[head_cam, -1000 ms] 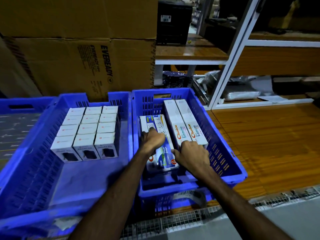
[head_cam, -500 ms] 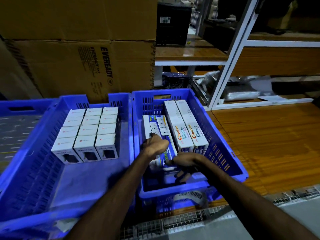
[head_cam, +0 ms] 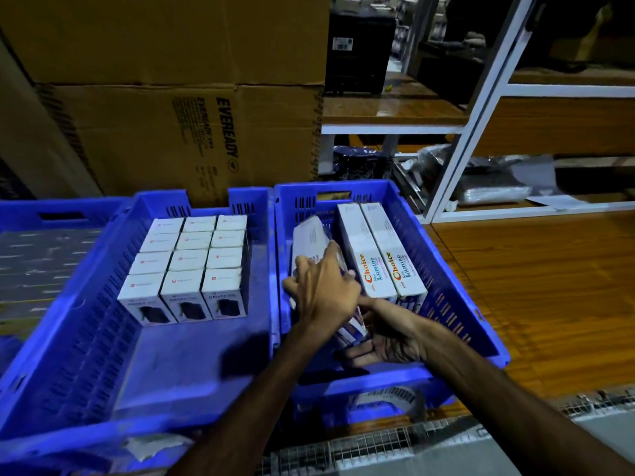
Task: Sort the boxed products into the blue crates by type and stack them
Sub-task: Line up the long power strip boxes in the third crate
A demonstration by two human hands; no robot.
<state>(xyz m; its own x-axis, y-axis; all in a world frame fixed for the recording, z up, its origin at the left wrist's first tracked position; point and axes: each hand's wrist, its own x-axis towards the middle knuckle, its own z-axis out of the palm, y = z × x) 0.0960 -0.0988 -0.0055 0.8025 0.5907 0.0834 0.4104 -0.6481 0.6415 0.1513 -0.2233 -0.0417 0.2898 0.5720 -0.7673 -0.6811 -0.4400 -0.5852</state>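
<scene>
In the right blue crate (head_cam: 457, 290), the left hand (head_cam: 324, 290) clamps the top of a long blue-and-white box (head_cam: 311, 237), tilted up beside two Choice Lumino boxes (head_cam: 381, 255). The right hand (head_cam: 391, 338) cups its near end from below, fingers curled. Twelve small white boxes (head_cam: 192, 266) fill the left crate (head_cam: 86, 331).

Stacked cardboard cartons (head_cam: 165, 108), white shelving (head_cam: 481, 108), wooden floor (head_cam: 549, 286).

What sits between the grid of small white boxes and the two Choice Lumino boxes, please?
In the head view, the crates' adjoining walls and the tilted box that the left hand and right hand hold.
</scene>
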